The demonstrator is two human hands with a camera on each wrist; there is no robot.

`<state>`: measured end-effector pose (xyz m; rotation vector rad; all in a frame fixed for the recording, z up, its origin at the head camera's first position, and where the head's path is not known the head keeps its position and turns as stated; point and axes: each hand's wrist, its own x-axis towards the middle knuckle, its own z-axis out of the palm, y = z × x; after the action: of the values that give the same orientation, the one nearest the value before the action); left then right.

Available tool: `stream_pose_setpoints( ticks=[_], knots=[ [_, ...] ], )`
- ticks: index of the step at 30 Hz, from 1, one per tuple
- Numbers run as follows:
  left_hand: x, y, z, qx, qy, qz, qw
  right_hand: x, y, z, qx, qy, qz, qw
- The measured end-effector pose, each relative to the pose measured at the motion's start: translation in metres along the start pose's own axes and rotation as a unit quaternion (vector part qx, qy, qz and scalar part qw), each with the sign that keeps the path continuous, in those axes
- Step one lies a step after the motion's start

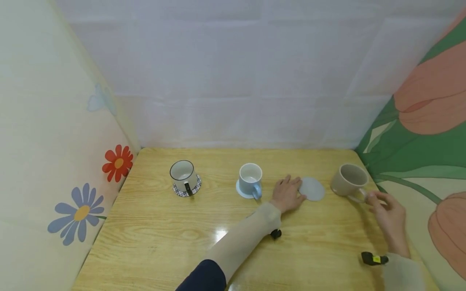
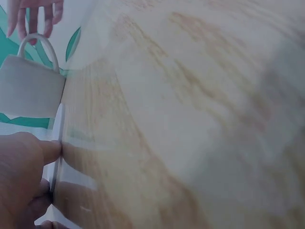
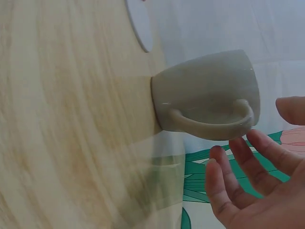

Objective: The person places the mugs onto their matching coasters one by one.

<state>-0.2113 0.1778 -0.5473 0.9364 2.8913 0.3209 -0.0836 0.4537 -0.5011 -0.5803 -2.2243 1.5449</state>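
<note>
A pale grey round coaster [image 1: 312, 189] lies flat on the table. My left hand [image 1: 287, 194] rests at its left side, fingers stretched out; in the left wrist view the thumb [image 2: 51, 150] touches the edge of the coaster [image 2: 57, 124]. To the right of the coaster stands an upright beige mug [image 1: 344, 182], its handle turned toward my right hand [image 1: 389, 214]. Seen from the right wrist, the fingers are spread beside the handle [image 3: 212, 130] and the thumb [image 3: 291, 109] stays apart from the mug. Fingertips are at or very near the handle; contact is unclear.
A light blue mug [image 1: 250, 182] sits on a pale blue coaster [image 1: 240, 192] left of my left hand. Further left, a white mug with a black rim [image 1: 182, 178] is on a checked coaster [image 1: 198, 184]. Cloth walls [image 1: 247, 121] enclose the wooden table [image 1: 156, 234].
</note>
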Motion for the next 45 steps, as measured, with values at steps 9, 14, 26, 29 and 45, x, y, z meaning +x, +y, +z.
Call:
stream_pose_setpoints(
  ticks=[9, 14, 26, 29, 45],
  knots=[
    [-0.002, 0.000, -0.002, 0.002, 0.013, -0.004, 0.9999, 0.001, 0.009, 0.008, -0.019, -0.045, 0.000, 0.999],
    [-0.003, 0.001, -0.001, -0.009, 0.018, -0.003, 0.9998, 0.001, 0.014, 0.009, -0.025, -0.087, -0.012, 0.996],
    [-0.005, 0.001, 0.002, -0.011, 0.022, -0.004, 0.9997, 0.003, 0.017, 0.020, 0.182, -0.137, -0.005, 0.974],
    [-0.003, 0.001, 0.003, -0.014, 0.023, -0.004, 0.9996, 0.004, 0.017, 0.025, 0.217, -0.140, 0.010, 0.966],
    [0.002, -0.001, 0.006, -0.009, 0.026, -0.001, 0.9996, 0.016, 0.019, 0.040, 0.221, -0.158, 0.012, 0.962]
  ],
)
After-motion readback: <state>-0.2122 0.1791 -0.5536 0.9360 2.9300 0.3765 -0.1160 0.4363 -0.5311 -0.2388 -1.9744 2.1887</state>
